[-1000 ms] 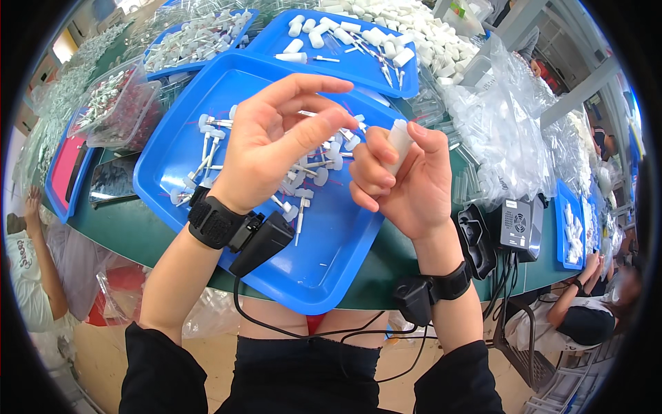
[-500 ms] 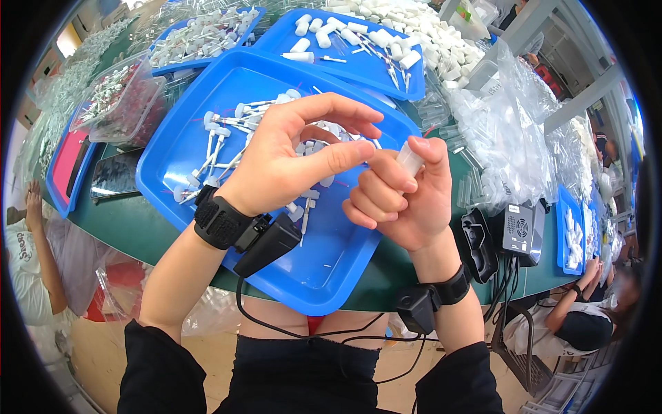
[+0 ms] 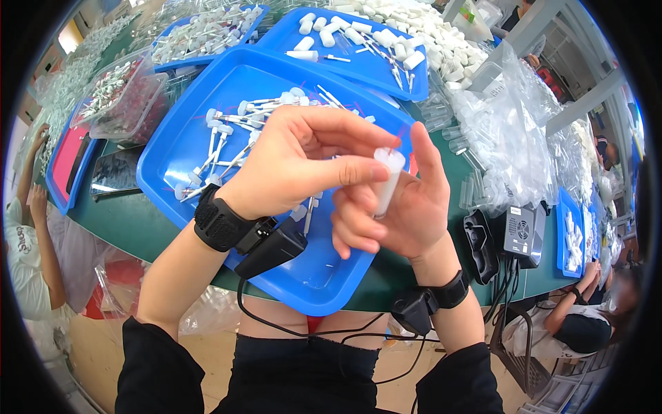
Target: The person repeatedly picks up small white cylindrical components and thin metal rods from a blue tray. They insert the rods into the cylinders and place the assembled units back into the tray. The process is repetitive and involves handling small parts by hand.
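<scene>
A small whitish tube with a lobed white top stands nearly upright over the right part of the large blue tray. My left hand pinches it near the top between thumb and forefinger. Loosely curled around its lower part are the fingers of my right hand, palm turned up, while the right thumb stands apart from the tube. A thin reddish tip shows just above the tube's top. Below my left hand, several white-capped sticks lie scattered in the tray, partly hidden by that hand.
Behind is a second blue tray with white cylinders and thin sticks. Clear boxes of small parts and a phone are at left. Plastic bags, clear tubes and a black device are at right. Co-workers sit on both sides.
My left hand has closed its pinch at the top of the tube. My right thumb has lifted away and the right fingers have loosened. The tube now stands more upright and more exposed.
</scene>
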Demonstrator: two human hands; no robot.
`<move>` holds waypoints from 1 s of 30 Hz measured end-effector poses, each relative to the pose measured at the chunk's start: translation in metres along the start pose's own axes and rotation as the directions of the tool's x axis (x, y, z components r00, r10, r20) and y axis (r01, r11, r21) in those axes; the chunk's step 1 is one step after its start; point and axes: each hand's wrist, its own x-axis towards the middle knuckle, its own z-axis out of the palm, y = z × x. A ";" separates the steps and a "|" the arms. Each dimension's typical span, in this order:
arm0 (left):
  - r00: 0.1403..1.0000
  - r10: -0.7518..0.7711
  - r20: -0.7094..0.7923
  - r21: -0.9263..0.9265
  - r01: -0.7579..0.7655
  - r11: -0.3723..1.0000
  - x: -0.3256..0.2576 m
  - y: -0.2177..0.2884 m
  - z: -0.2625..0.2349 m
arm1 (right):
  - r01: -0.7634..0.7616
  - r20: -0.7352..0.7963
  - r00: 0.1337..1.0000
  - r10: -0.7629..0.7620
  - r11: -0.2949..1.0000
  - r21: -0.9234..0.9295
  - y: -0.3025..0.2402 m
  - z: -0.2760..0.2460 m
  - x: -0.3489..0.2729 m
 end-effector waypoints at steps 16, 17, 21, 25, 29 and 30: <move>0.991 0.130 -0.026 0.204 -0.123 0.971 0.004 -0.007 0.000 | 0.009 -0.276 0.960 -0.042 0.993 -0.119 -0.002 0.000 -0.001; 0.993 0.108 -0.036 0.178 -0.100 0.979 0.003 -0.005 0.001 | -0.001 -0.287 0.957 -0.036 0.992 -0.125 -0.002 0.003 -0.002; 0.985 0.084 -0.152 0.084 -0.071 0.994 0.003 -0.009 -0.001 | 0.032 -0.205 0.977 -0.060 0.990 -0.140 -0.002 0.006 -0.001; 0.979 0.020 -0.202 0.001 -0.020 1.000 0.002 0.000 -0.002 | 0.031 -0.200 0.976 -0.090 0.959 -0.280 -0.002 0.002 -0.002; 0.925 0.220 -0.309 0.045 -0.216 0.975 0.005 -0.007 -0.009 | 0.108 -0.271 0.923 -0.272 0.861 -0.497 0.002 0.006 0.002; 0.897 0.270 -0.349 0.056 -0.268 0.962 0.005 -0.005 -0.012 | 0.159 -0.274 0.898 -0.345 0.834 -0.528 0.002 0.003 0.002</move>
